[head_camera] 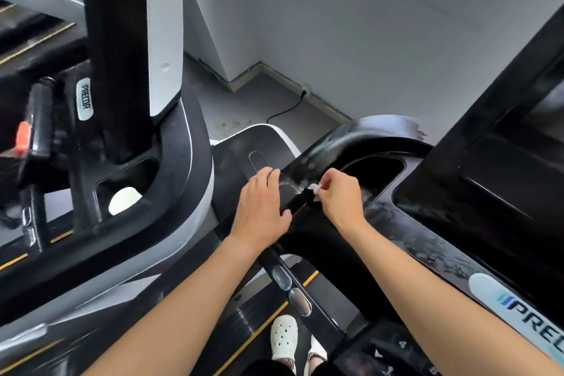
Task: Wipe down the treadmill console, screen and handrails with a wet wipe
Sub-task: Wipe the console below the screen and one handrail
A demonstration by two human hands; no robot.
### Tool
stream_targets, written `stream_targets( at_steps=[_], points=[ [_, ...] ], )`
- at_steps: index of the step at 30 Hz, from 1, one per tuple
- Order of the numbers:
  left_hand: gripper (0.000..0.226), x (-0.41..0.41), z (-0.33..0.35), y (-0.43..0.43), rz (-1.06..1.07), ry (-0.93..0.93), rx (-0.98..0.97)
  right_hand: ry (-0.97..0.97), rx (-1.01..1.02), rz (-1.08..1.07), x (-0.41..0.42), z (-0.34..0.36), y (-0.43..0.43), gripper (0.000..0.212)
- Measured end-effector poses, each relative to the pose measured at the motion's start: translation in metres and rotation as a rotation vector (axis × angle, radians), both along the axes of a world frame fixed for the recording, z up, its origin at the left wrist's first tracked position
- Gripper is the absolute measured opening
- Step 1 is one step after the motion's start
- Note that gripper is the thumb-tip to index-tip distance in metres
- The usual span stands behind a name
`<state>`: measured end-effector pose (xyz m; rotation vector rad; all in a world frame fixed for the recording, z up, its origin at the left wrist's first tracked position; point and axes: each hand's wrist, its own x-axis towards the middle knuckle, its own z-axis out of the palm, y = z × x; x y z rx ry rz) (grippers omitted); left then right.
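Note:
My right hand [338, 195] pinches a small crumpled white wet wipe [314, 189] against the glossy black left handrail [308, 174] of the treadmill console [427, 223]. Wet streaks show on the rail beside the wipe. My left hand [262, 204] lies flat on the same rail just left of the wipe, fingers straight. The dark screen [518, 162] rises at the right. A cup-holder recess [375, 171] opens behind my right hand.
A second treadmill with its own black console and upright [122, 40] stands close on the left, an orange safety clip [23, 137] on it. A power cable [290, 110] runs to a wall socket on the grey floor. My white shoes [285, 336] stand on the belt below.

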<state>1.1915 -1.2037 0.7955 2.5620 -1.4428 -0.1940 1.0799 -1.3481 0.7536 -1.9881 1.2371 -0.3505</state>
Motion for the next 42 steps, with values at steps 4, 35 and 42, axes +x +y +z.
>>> stream_targets(
  at_steps=[4,35,42],
  points=[
    [0.068,-0.004,0.0,0.011,0.051,0.002,0.01,0.032,-0.044,0.157,-0.005,0.007,-0.001,0.02],
    [0.068,0.021,-0.005,0.05,-0.092,0.133,-0.015,0.133,-0.503,0.679,-0.019,-0.005,0.081,0.025],
    [0.069,0.025,-0.008,0.049,-0.1,0.119,-0.002,0.213,-0.385,0.344,-0.017,0.005,0.045,0.023]
  ],
)
